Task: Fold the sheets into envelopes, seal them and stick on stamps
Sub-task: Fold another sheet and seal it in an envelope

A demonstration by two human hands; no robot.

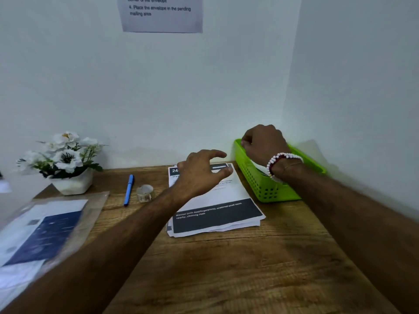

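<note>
Evidently early on, the left hand is hovering wide-fingered over unfolded sheets, the right hand curling above the basket, hold unclear.

Head camera looks down, near the desk.

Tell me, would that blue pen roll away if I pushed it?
Probably, sideways: the blue pen looks round and lies flat on the smooth wooden table. It looks slim, so likely light and stiff. The tape roll to its right might stop it.
</note>
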